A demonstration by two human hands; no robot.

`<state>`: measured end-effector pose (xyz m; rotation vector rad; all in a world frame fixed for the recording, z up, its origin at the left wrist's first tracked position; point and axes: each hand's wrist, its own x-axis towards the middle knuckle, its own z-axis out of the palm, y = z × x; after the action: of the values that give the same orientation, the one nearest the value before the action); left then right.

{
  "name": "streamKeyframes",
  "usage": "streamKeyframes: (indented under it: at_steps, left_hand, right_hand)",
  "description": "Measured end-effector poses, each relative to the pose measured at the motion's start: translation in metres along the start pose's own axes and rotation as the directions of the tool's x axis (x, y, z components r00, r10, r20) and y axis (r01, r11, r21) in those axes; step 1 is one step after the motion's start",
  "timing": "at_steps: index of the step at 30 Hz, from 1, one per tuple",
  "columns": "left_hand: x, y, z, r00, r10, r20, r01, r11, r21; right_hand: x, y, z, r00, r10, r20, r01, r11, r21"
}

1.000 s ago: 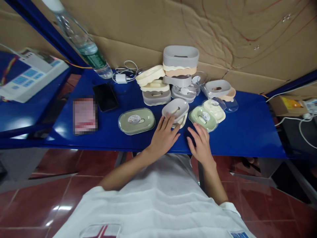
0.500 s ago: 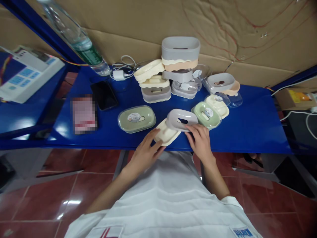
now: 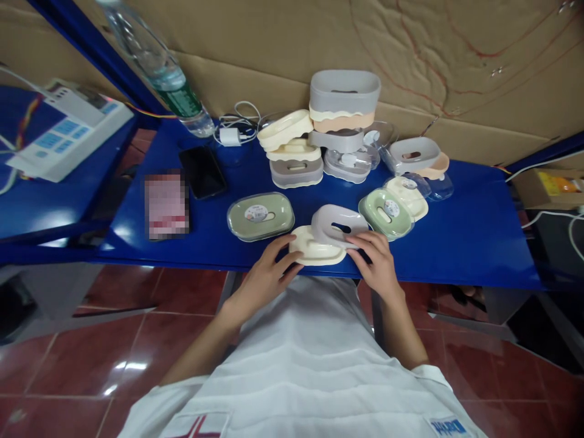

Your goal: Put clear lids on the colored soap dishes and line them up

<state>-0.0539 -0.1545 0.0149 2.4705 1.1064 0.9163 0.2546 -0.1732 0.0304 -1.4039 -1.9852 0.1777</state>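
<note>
Near the front table edge, my left hand [image 3: 269, 274] grips the left end of a cream oval tray [image 3: 317, 250] between thumb and fingers. My right hand [image 3: 376, 261] has its fingers on the lower right rim of a grey oval piece with a slot [image 3: 335, 226]. The grey piece overlaps the back right part of the cream tray. To the left lies a green oval dish with a clear cover and a label [image 3: 260, 216]. Another green dish [image 3: 385, 213] sits just right of the grey piece, beside a cream dish [image 3: 408, 196].
Behind stand stacked grey, cream and peach pieces [image 3: 344, 91]. A grey piece with clear covers [image 3: 415, 152] is at the back right. Farther left are a black phone [image 3: 203, 171], a blurred pink packet [image 3: 166, 205], a white charger [image 3: 229, 136] and a water bottle [image 3: 176, 91].
The cream tray has turned from slanted to nearly level, its right end now closer to my right hand. The grey piece is tilted slightly more. The whole view has shifted a little.
</note>
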Motion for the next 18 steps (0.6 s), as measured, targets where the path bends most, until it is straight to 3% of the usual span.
streamKeyframes:
  at_steps: [4, 9, 14, 18]
  left_hand:
    - [0.008, -0.001, 0.007, 0.992, 0.089, -0.086, -0.086, 0.996, 0.039]
    - [0.015, -0.009, 0.004, 0.968, 0.25, 0.017, -0.251, 0.964, 0.091]
    - [0.023, -0.009, -0.001, 0.963, 0.254, 0.091, -0.258, 0.966, 0.031]
    - [0.024, -0.006, -0.002, 0.965, 0.254, 0.072, -0.258, 0.965, 0.052]
  right_hand:
    - [-0.005, -0.006, -0.001, 0.998, -0.045, 0.044, 0.045, 0.999, -0.006]
    - [-0.012, -0.015, 0.006, 0.99, -0.135, 0.048, 0.135, 0.991, -0.003]
    - [-0.008, -0.018, 0.007, 0.978, -0.154, 0.137, 0.155, 0.988, 0.008]
    - [-0.007, -0.02, 0.006, 0.97, -0.199, 0.138, 0.202, 0.979, -0.002]
